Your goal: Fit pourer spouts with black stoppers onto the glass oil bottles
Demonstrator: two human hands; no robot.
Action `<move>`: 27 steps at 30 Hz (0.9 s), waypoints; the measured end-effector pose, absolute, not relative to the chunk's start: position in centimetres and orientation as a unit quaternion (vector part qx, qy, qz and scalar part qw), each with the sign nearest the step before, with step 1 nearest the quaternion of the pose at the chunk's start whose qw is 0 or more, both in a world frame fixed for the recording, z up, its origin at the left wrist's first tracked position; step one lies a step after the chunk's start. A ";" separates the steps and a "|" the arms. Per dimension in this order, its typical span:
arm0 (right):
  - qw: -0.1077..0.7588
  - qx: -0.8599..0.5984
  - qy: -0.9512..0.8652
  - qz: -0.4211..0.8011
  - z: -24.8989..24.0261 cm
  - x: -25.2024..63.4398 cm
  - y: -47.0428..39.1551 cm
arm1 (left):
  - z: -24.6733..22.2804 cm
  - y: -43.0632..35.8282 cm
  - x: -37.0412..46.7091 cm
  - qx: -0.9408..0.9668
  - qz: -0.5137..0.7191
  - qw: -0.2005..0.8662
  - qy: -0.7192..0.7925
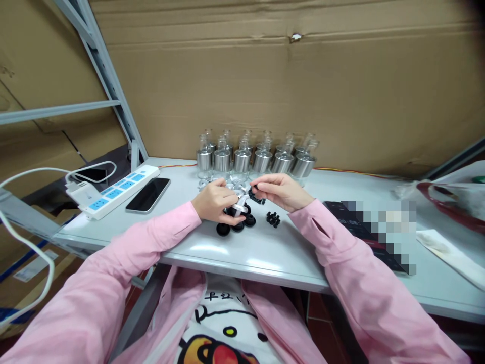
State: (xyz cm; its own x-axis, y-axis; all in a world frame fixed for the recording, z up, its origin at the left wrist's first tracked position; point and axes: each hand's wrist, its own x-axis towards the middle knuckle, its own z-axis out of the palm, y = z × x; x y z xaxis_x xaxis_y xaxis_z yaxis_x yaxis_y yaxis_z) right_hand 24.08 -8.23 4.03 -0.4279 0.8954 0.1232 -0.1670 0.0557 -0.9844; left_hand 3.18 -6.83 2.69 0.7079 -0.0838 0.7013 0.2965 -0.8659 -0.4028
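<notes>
My left hand (219, 203) is closed around a shiny silver part (240, 206), perhaps a metal lid or spout piece; its exact kind I cannot make out. Between thumb and forefinger, my right hand (284, 191) pinches a small black piece (255, 187), just right of the silver part. Round black caps (223, 230) lie under and in front of my left hand. Small black pieces (273, 219) sit in a cluster below my right hand. Behind both hands are more silver parts (238, 181), partly hidden by my fingers.
Several glass bottles (242, 157) with metal sleeves stand in rows at the back, before a cardboard wall (265, 81). To the left lie a phone (148, 195) and a power strip (121, 191) with a white cable. A dark, partly blurred device (348, 222) and a plastic bag (454, 192) are right.
</notes>
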 end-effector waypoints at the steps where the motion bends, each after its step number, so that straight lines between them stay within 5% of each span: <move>1: 0.434 -0.300 -0.575 0.625 4.0 24.0 -8.3 | 2.7 -6.8 3.2 -0.889 -0.379 0.251 -0.062; 27: 0.393 -0.256 -0.559 0.684 3.8 22.2 -9.2 | 2.4 -6.7 3.2 -0.895 -0.373 0.229 -0.089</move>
State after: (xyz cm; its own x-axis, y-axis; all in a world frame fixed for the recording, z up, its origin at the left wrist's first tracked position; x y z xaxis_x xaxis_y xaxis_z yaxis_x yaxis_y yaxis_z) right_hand 22.24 -9.21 3.80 -0.5605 0.8234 0.0885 -0.2516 -0.0675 -0.9655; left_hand 3.23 -6.71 2.38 0.7058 -0.0120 0.7083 0.3295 -0.8796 -0.3432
